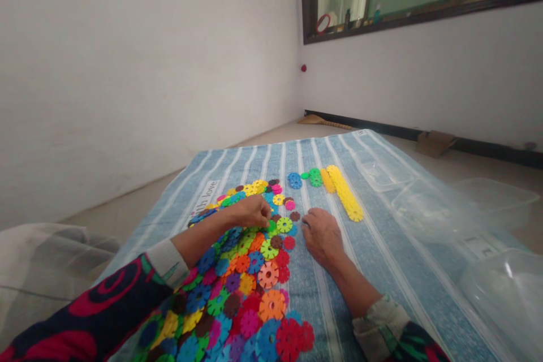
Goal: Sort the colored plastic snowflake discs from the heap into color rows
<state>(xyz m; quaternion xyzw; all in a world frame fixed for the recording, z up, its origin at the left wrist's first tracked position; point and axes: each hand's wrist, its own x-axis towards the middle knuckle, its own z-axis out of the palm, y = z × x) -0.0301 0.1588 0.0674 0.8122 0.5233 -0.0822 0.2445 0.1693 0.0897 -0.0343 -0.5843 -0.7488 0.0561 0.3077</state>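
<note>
A broad heap of flower-shaped notched plastic discs (232, 305) in many colours covers the middle of the cloth. Over its far part, my left hand (253, 211) is closed with fingertips pointing down, next to a green disc (271, 227); what it pinches, if anything, is hidden. To the right of the heap, my right hand (324, 235) is low over the cloth with its fingers curled together. Its fingertips are near a brown disc (294, 216), and whatever they hold is out of sight. Beyond it lie a long overlapping row of yellow discs (345, 195), green discs (315, 177) and blue discs (294, 181).
The blue-and-white striped cloth (382, 249) lies under everything. Clear plastic containers (428, 209) and a clear lid or box (509, 288) stand along the right side. A whitish translucent bag (51, 260) is at the left. A broom (324, 121) and a cardboard piece (435, 143) lie on the floor beyond.
</note>
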